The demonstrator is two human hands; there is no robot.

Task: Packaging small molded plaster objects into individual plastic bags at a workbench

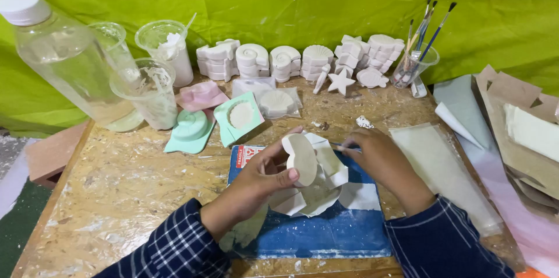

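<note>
My left hand [259, 182] holds a white plaster piece [303, 158] upright over a blue mat [326, 231], thumb pressed on its flat face. Around the piece are white paper scraps [326, 185]. My right hand [378, 158] is closed around a thin tool [340, 147] whose tip touches the piece's right edge. Both sleeves are dark blue plaid.
Plastic bottle [70, 62] and cups [148, 91] stand at the back left. Green and pink silicone moulds [236, 118] lie behind the mat. A row of white plaster casts [291, 59] lines the back. Brushes in a cup [410, 62] at the back right. Paper sheets [512, 132] lie on the right.
</note>
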